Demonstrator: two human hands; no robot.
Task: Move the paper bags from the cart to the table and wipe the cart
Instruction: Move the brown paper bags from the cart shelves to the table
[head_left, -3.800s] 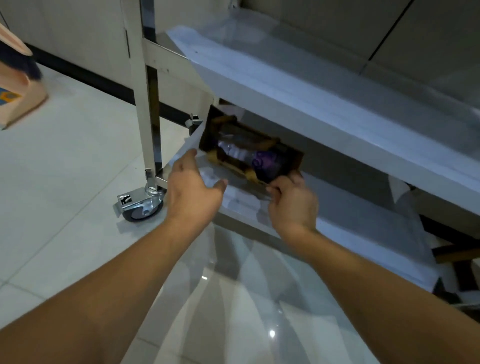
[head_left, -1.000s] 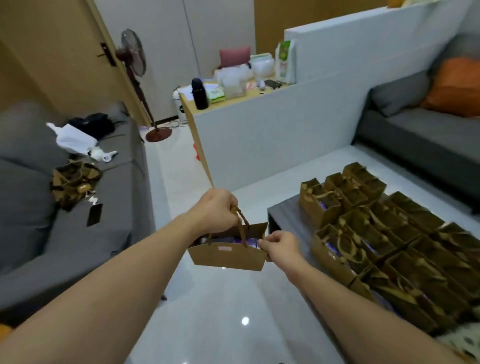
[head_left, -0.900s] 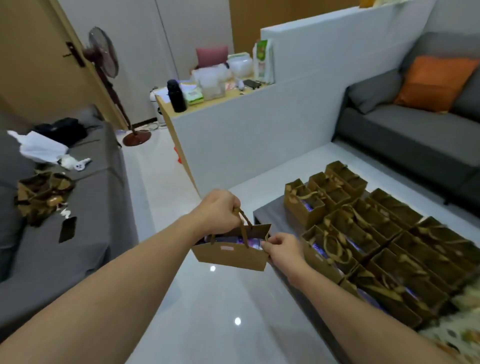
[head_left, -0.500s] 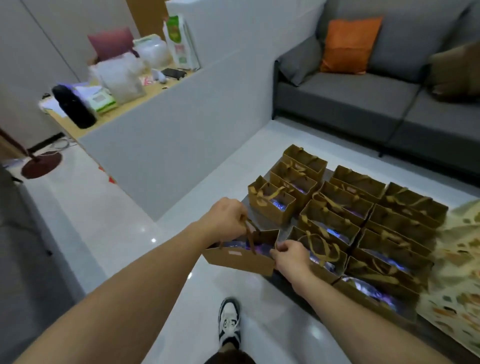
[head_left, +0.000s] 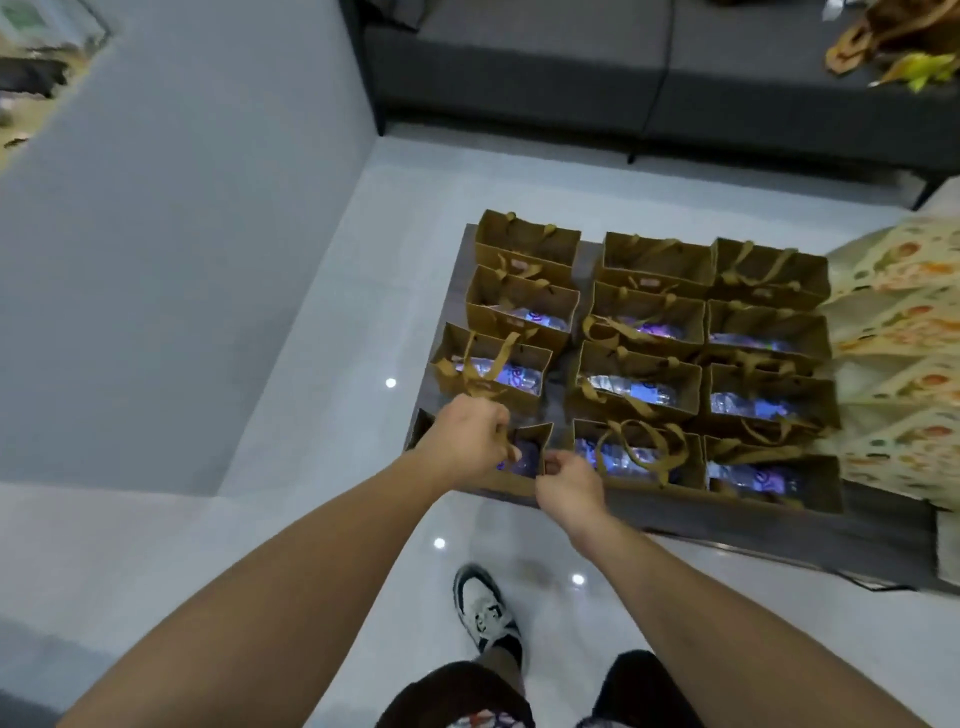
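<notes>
A brown paper bag (head_left: 531, 451) with a bottle inside sits at the near left corner of the dark low table (head_left: 779, 530). My left hand (head_left: 465, 441) grips its ribbon handle from above. My right hand (head_left: 569, 486) pinches the bag's near right edge. Several more brown paper bags (head_left: 644, 332) stand in rows on the table behind and to the right of it. The cart is out of view.
A patterned cloth (head_left: 904, 364) covers the table's right end. A grey sofa (head_left: 649, 73) stands beyond the table. A white partition wall (head_left: 171, 260) rises on the left. My shoe (head_left: 485, 613) is on the glossy white floor.
I carried the bag from the cart's lower shelf across the room. Half a second ago it hung just off the table's corner; now it sits on the corner beside the other bags.
</notes>
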